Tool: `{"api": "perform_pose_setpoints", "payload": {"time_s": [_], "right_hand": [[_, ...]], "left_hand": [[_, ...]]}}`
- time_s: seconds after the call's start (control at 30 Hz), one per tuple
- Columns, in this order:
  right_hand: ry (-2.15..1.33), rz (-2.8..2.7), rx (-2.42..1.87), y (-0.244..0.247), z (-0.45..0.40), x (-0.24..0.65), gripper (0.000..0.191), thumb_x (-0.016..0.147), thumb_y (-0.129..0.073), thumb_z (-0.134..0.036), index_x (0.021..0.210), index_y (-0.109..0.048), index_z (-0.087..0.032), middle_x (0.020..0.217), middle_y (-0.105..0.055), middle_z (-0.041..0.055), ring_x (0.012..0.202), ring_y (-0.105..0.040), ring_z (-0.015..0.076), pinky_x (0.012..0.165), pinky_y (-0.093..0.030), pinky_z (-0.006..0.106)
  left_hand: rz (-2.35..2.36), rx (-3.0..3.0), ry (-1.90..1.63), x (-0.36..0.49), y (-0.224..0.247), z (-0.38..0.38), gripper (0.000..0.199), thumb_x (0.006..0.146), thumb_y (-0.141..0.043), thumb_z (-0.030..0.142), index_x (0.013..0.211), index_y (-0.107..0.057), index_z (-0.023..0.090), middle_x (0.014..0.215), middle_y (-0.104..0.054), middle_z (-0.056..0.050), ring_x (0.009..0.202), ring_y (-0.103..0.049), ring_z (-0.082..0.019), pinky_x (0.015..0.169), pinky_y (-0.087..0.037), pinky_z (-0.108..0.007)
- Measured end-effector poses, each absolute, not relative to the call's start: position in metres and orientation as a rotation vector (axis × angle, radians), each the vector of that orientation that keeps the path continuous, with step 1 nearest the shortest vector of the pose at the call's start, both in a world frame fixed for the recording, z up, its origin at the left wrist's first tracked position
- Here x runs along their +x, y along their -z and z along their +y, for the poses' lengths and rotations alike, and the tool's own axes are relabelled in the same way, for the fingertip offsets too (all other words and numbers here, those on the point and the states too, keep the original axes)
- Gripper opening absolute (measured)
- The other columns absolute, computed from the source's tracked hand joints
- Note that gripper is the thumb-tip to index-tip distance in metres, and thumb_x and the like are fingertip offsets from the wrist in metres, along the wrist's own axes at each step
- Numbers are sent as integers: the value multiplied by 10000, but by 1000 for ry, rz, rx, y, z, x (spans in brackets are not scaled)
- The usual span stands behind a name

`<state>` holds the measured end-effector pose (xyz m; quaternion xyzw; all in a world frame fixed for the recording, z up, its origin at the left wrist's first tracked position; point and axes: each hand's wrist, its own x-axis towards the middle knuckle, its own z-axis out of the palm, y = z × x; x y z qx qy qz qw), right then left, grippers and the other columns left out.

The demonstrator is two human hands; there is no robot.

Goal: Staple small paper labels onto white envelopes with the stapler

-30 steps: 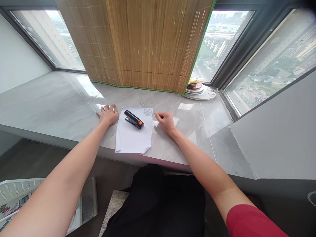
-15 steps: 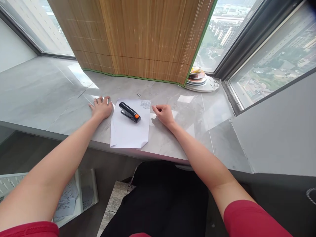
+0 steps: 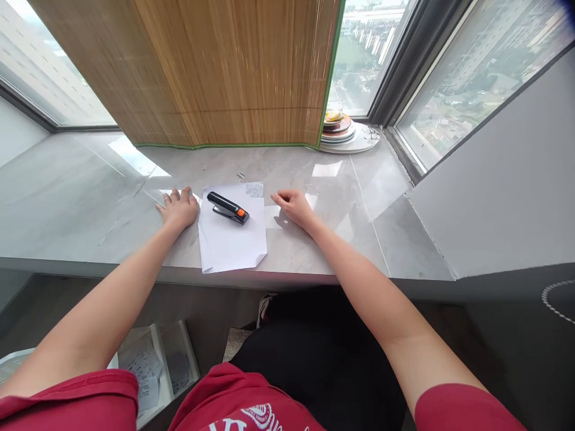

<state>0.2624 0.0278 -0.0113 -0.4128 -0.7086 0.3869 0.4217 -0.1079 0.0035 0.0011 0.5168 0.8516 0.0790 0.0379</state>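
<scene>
Your left hand (image 3: pixel 178 209) lies palm down with its fingers spread on the glossy grey marble-patterned sill (image 3: pixel 309 254), just left of the white rectangular sheet of paper (image 3: pixel 231 245); it grips nothing, and the splayed fingers look set to steady you on the stone. Your right hand (image 3: pixel 294 206) is curled into a loose fist on the other side of the sheet, apart from it, apparently resting on its outer edge; nothing shows in it, though you cannot tell from here whether something small is tucked inside. Between the hands, the long black stapler with an orange patch (image 3: pixel 227 208) lies slantwise on the upper part of the paper, its orange end towards you and to the right, so its weight probably helps keep the sheet flat. The near corners are free of that weight, and the right one curls up. The small block of dark print (image 3: pixel 254 190) in the far right corner is left uncovered, and tiny greyish slivers (image 3: pixel 241 175) lie just beyond the far edge.
</scene>
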Motion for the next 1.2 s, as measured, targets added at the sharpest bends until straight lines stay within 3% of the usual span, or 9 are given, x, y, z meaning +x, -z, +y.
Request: {"api": "perform_pose_setpoints", "payload": {"time_s": [0.2,0.3,0.4,0.5,0.57,0.67,0.8,1.07,1.2], "right_hand": [[-991,-1860,-1044,13,30,263,572,958,-535,-679,679,-272,-254,665,-257,-52,653,-284,133,631,-237,312],[-899,-1933,-1078,10,25,254,541,955,-569,-684,691,-380,-251,681,-408,-43,687,-393,152,672,-313,306],[-769,-1924,-1110,8,8,230,406,966,-645,-630,863,-592,-240,957,-680,29,905,-590,208,852,-433,328],[-682,-1954,-1173,7,-14,194,362,982,-726,-562,1162,-666,-253,1278,-740,92,1178,-643,270,1016,-438,378],[-584,-2076,-1254,6,-26,173,353,978,-775,-479,1229,-665,-257,1258,-759,96,1211,-646,291,1042,-419,403],[-411,-2216,-1376,3,-38,165,202,999,-757,-397,1098,-681,-238,1087,-769,81,1131,-654,291,1000,-404,404],[-315,-2222,-1443,1,-49,206,212,965,-768,-399,961,-640,-231,1001,-756,55,1039,-650,272,930,-379,379],[-317,-2017,-1569,14,-57,326,230,939,-741,-431,947,-616,-239,1031,-739,28,1078,-656,271,940,-370,385],[-347,-1994,-1581,21,-50,331,221,953,-726,-446,1026,-667,-246,1107,-736,46,1158,-648,291,969,-385,413]], "left_hand": [[2628,1605,-338,-104,-2,1,685,1098,-287,423,1713,-482,194,1820,-324,-238,1706,-226,-489,1324,-151,-797],[2626,1624,-387,-104,-1,0,670,1088,-299,394,1692,-505,191,1784,-370,-264,1691,-254,-496,1304,-196,-806],[2609,1630,-404,-106,0,1,658,1077,-320,378,1668,-530,180,1770,-376,-288,1678,-261,-522,1274,-227,-828],[2585,1630,-415,-107,0,3,662,1077,-325,370,1675,-515,160,1778,-347,-308,1675,-235,-555,1245,-236,-853],[2576,1618,-410,-109,1,4,660,1080,-327,368,1683,-498,159,1789,-328,-308,1679,-213,-564,1235,-233,-863],[2560,1603,-400,-110,1,5,651,1085,-330,376,1680,-492,165,1800,-309,-303,1685,-196,-566,1230,-220,-870],[2558,1623,-422,-111,3,5,638,1077,-339,366,1658,-512,167,1786,-329,-312,1678,-207,-576,1207,-223,-890],[2575,1626,-444,-114,1,7,594,1083,-386,331,1612,-565,127,1749,-371,-329,1654,-237,-592,1210,-240,-853],[2514,1836,-665,-95,-2,-3,469,1030,-451,199,1400,-704,63,1607,-515,-347,1578,-398,-529,1246,-314,-755]]}}
